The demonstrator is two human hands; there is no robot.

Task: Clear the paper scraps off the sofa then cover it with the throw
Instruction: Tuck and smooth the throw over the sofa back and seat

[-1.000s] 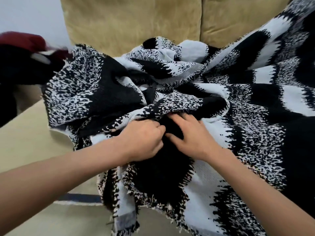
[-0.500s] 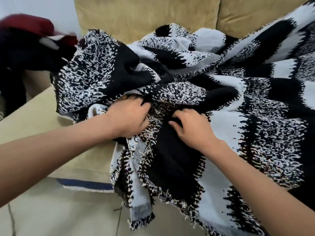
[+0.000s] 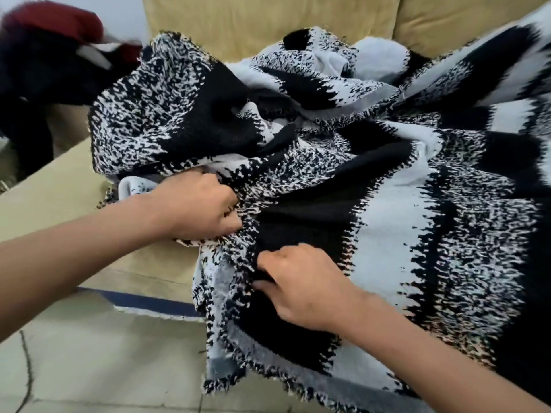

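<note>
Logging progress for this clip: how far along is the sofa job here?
Done, apparently: no paper scraps show on the visible tan fabric sofa seat. In hand: left hand and right hand both grip the bunched black-and-white knitted throw at its front folds. Left: spreading it flat; the seat's left part and the back cushions lie uncovered.

Bare arms extended, the left hand [image 3: 196, 204] grips the throw [image 3: 387, 257]; the right hand [image 3: 301, 284] pinches it just below.
</note>
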